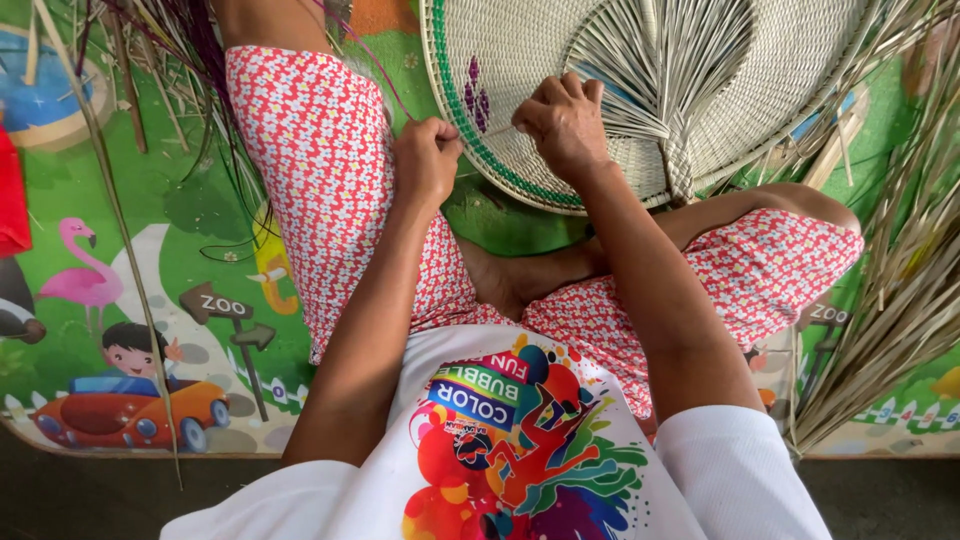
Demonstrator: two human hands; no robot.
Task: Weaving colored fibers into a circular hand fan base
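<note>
left hand (425,160): fingers (440,135) curled into a tight fist, pinching a thin purple strand (385,80) that runs up and away toward the top of the view; knuckles up, wrist straight, forearm rising from the lower middle across the left thigh. right hand (565,125): fingers (570,90) bent and clenched against the round woven fan of pale straw with green-stitched rim (760,110), fingertips pressing on the weave near the rim; whether a strand is pinched there, cannot tell. a thin pale sliver (497,130) spanning the small gap between the two hands. right forearm running diagonally from the lower right, over the crossed shin, wrist slightly bent down.

woven fan lying tilted beyond the knees, its lower rim touching the right hand, a small purple woven motif (475,95) just beside the left fist, and a spray of flat pale ribs gathered into a braided stem (680,165) to the right of the right hand.

legs crossed in red floral shorts (310,150), bare foot (510,275) between them. bundle of dry pale palm strips (900,270) at the right edge, dark purple strips (190,40) at the top left. all on a green cartoon play mat (150,220) on the floor.
</note>
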